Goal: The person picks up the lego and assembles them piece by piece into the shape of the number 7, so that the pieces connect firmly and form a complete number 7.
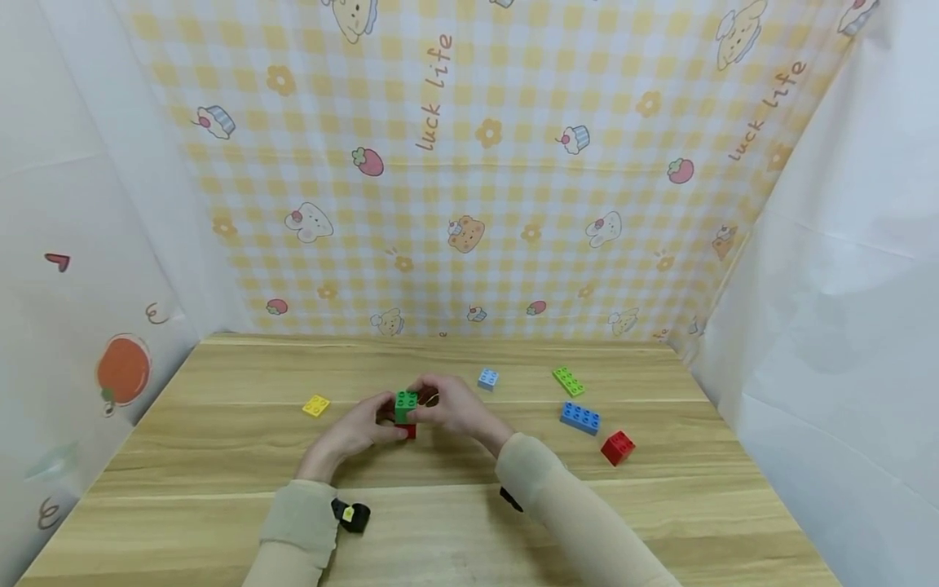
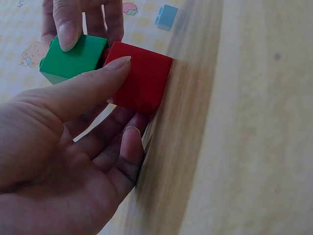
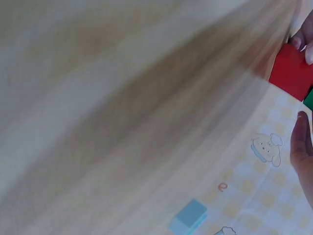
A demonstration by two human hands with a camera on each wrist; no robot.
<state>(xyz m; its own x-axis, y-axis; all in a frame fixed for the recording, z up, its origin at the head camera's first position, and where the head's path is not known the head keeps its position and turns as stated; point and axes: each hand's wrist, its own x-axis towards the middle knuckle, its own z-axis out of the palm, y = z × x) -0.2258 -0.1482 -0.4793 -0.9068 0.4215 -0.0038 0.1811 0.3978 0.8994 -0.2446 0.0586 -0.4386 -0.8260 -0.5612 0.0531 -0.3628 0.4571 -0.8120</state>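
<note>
Through my feed I see a wooden table [image 1: 425, 534]. On its left part lies a flat yellow brick [image 1: 316, 405]; farther right lie a small light-blue brick [image 1: 487, 378], a lime-green brick [image 1: 568, 381], a long blue brick [image 1: 580, 417] and, nearest my camera, a red block [image 1: 619, 447]. A yellow-checked cloth [image 1: 499, 183] with cartoon prints hangs behind, pale sheets [image 1: 844, 285] at both sides.

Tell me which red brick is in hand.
The held red brick, below the green brick, pinched by the left hand; the other red brick sits untouched, rightmost in the head view.
</note>
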